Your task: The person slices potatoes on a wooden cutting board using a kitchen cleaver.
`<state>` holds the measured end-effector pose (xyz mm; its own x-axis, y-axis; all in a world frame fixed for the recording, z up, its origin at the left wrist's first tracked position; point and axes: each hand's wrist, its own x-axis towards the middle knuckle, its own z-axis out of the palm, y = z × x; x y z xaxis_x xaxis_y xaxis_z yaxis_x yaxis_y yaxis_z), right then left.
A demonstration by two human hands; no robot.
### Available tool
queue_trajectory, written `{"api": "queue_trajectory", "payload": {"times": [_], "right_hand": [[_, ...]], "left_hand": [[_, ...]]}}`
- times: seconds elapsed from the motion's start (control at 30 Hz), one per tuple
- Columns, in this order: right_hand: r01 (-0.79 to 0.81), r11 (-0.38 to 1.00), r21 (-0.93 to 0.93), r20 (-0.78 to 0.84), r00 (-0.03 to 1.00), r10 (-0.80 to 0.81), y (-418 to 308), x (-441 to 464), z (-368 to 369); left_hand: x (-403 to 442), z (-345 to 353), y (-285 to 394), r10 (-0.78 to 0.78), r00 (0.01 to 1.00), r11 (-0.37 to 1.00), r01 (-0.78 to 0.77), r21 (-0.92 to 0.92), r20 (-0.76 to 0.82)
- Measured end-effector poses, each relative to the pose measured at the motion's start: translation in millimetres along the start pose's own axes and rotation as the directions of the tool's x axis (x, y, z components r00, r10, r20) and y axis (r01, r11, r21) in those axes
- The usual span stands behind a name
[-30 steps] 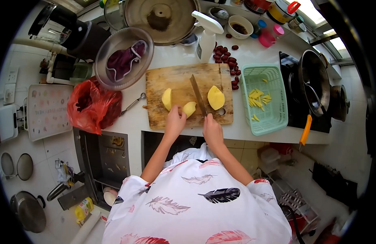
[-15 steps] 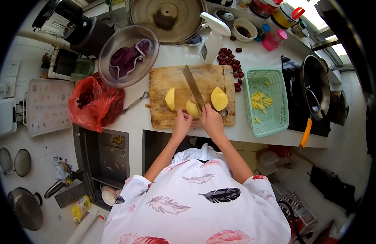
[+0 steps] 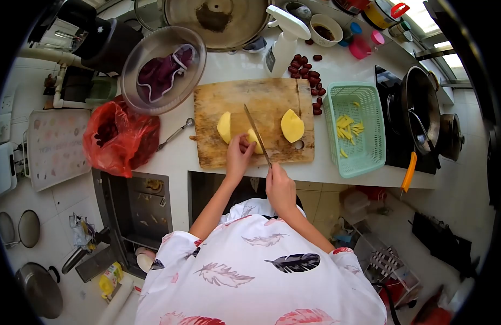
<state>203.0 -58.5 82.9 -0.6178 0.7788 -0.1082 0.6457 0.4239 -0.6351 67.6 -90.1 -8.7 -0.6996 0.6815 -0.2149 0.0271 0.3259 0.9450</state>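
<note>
A wooden cutting board [image 3: 272, 97] lies on the white counter. On it my left hand [image 3: 239, 155] has its fingers closed on a yellow potato piece [image 3: 255, 140], which the fingers partly cover. My right hand [image 3: 280, 189] is wrapped round the handle of a knife [image 3: 256, 130]; the narrow-looking blade stands against the right side of that piece and points away from me. One potato piece [image 3: 224, 127] rests to the left, near my left fingertips. Another, larger piece [image 3: 292, 126] lies right of the blade, touched by neither hand.
A green basket [image 3: 335, 157] with yellow strips stands right of the board, beside the stove and wok [image 3: 415, 108]. Red dates [image 3: 314, 74] and a spray bottle [image 3: 283, 46] are behind. Left are a red bag [image 3: 123, 142], a spoon [image 3: 176, 134] and a plastic bowl [image 3: 197, 70].
The knife blade has turned from showing its broad face to nearly edge-on. My right hand has shifted slightly down, away from the potato piece, and my left hand's fingers have moved up onto it.
</note>
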Motion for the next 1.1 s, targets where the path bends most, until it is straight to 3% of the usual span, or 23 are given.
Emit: {"api": "queue_trajectory", "payload": {"times": [0.73,0.83,1.1], "right_hand": [[-0.063,0.996,-0.067,0.043,0.997,0.066,-8,-6,1],[-0.05,0.997,-0.055,0.024,0.998,0.052,-7,-5,-1],[-0.087,0.996,-0.025,0.057,0.994,0.088,-8,-4,-4]], "left_hand": [[0,2,8,-0.008,0.999,0.999,0.009,0.041,-0.035],[-1,1,10,-0.068,0.997,0.997,0.069,0.041,-0.019],[-2,3,14,-0.01,1.0,0.997,0.012,0.071,-0.027]]}}
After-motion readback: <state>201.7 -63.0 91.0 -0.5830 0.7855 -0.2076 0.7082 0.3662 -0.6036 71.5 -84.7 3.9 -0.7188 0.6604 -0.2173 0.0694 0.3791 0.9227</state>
